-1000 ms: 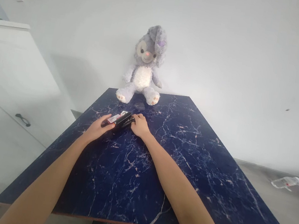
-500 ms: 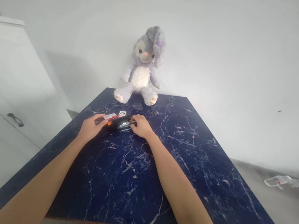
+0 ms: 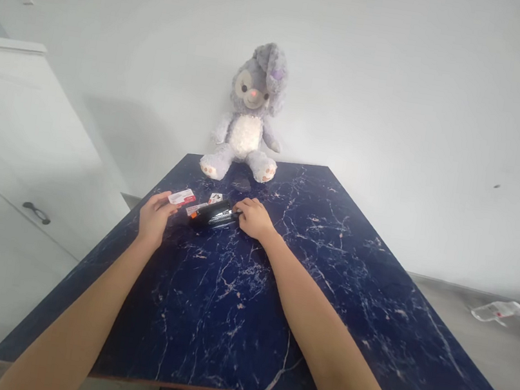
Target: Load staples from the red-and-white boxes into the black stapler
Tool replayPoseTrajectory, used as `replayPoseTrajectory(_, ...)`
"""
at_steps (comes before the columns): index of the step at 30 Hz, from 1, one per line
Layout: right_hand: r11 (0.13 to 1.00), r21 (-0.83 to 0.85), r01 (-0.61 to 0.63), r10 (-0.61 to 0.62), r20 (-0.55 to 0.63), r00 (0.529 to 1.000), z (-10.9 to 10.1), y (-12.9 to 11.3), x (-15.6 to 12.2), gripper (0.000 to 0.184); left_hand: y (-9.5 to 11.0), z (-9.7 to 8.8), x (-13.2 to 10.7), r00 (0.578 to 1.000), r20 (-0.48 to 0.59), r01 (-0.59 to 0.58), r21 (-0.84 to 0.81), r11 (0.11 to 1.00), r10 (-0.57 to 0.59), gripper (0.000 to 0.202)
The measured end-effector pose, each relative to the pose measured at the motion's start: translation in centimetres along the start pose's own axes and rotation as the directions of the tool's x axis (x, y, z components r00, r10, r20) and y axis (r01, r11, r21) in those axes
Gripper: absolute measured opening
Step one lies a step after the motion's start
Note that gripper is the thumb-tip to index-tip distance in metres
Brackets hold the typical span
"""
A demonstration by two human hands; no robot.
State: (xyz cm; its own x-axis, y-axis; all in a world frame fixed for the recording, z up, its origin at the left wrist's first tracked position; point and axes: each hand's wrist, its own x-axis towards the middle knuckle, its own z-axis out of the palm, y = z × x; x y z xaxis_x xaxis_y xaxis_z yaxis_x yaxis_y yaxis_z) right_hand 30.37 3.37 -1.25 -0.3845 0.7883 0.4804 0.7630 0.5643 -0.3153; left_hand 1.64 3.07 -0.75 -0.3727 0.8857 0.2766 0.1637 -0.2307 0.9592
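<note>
In my left hand (image 3: 155,215) I pinch a red and white card (image 3: 182,197) between thumb and fingers. My right hand (image 3: 255,218) has its fingers closed at the right end of a black glossy object (image 3: 213,213), which lies tilted on the table. That object has an orange part at its left end and shiny streaks along its front. I cannot make out its exact kind. Behind it lies a small white card with a dark figure (image 3: 216,198). Another whitish card or slip (image 3: 195,209) shows partly behind its left end.
A grey-purple plush toy (image 3: 247,131) sits at the back of the dark blue marbled table (image 3: 221,326), by the wall. To the left stands a white cabinet (image 3: 2,182) with a dark handle. Clear plastic bottles (image 3: 496,312) lie on the floor at right.
My left hand has moved left, drawing the red and white card away from the black object. The whitish slip behind that object now shows. My right hand stays at its right end.
</note>
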Motion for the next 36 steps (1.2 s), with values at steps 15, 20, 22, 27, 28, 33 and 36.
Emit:
replayPoseTrajectory(15,0.790,0.330,-0.517,0.587,-0.162,0.793,-1.2,1.2,0.1,0.026,0.7,-1.1,-0.1,0.993,0.089,-0.118,0.602,0.790,0.081,0.033)
replayPoseTrajectory(20,0.787,0.147,-0.599,0.597,0.063,0.800,-2.4,-0.1,0.6,0.025,2.1,-1.8,-0.2,0.866,0.425,-0.483,0.571,0.663,0.265,0.041)
replayPoseTrajectory(22,0.783,0.128,-0.609,0.592,0.151,0.792,-2.8,-0.6,0.8,0.025,2.0,-1.6,-0.4,0.777,0.564,-0.598,0.525,0.606,0.279,0.047)
replayPoseTrajectory(27,0.754,0.200,-0.626,0.595,0.197,0.779,-2.4,-1.6,1.0,0.024,0.8,-0.8,-0.8,0.718,0.629,-0.668,0.503,0.549,0.298,0.043)
replayPoseTrajectory(28,0.740,0.252,-0.624,0.584,0.220,0.781,-1.9,-1.9,1.0,0.024,0.6,-0.7,-0.8,0.719,0.622,-0.667,0.493,0.559,0.309,0.042)
replayPoseTrajectory(33,0.664,0.478,-0.575,0.503,0.284,0.816,1.3,-3.8,1.5,0.025,0.5,-0.4,-1.2,0.743,0.578,-0.641,0.472,0.606,0.336,0.037)
replayPoseTrajectory(36,0.580,0.579,-0.573,0.493,0.311,0.813,2.6,-4.2,2.3,0.028,0.7,0.1,-1.8,0.761,0.549,-0.627,0.483,0.611,0.346,0.032)
